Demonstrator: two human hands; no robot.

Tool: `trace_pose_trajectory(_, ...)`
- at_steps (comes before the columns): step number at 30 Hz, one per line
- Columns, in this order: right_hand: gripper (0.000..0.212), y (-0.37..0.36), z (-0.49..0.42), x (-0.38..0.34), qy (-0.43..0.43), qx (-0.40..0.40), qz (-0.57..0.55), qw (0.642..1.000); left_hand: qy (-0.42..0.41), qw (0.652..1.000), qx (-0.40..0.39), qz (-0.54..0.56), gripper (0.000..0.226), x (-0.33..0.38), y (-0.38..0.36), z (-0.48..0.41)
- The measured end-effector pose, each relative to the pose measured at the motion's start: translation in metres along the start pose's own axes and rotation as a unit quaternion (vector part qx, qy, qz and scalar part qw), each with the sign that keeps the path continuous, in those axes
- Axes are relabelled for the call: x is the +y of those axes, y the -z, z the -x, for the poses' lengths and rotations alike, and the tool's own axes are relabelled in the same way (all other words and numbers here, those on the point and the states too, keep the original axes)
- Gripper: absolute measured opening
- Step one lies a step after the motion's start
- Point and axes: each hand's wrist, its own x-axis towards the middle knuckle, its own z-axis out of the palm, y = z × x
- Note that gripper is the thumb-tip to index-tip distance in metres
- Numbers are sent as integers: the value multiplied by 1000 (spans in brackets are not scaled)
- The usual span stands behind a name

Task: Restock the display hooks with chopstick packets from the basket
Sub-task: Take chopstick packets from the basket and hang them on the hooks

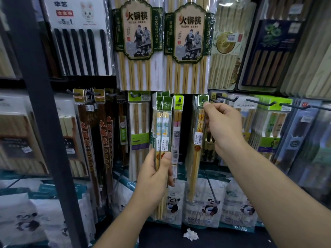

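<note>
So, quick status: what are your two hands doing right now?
Left hand grips bundle of green-topped clear chopstick packets. Right hand pinches single yellow-printed packet at its green top, by black wire hook. Nothing seen blocking.

Dark gap (pixel 187 126) between hanging packets (pixel 177 126), hooks (pixel 259 103) jutting right

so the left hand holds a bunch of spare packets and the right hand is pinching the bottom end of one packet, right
Not quite. In the head view the right hand pinches the top end of that packet, not the bottom. The left hand does hold a bunch of spare packets.
</note>
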Motion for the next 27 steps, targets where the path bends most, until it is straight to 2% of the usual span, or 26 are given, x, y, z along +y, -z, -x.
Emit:
trace_pose_trajectory(4,33,-2,-3,3,-1,8,3,1000,5,1000,-14,11,27,1,0,1)
trace_pose_trajectory(12,37,-3,-9,13,15,38,40,998,8,999,-25,20,28,4,-1,1)
trace_pose_trajectory(15,28,0,-8,16,23,49,45,997,3,1000,-26,12,39,4,-1,2)
trace_pose_trajectory(17,25,2,-2,17,25,51,41,998,1,1000,-24,14,38,4,-2,3)
trace_pose_trajectory(20,26,2,13,16,26,-1,16,1000,6,999,-26,24,21,5,-5,2)
trace_pose_trajectory(23,23,0,28,10,38,-78,-13,996,13,999,-26,23,17,5,-6,3)
trace_pose_trajectory(27,12,-3,32,6,47,-92,-18,995,23,999,-22,26,19,4,-7,4)
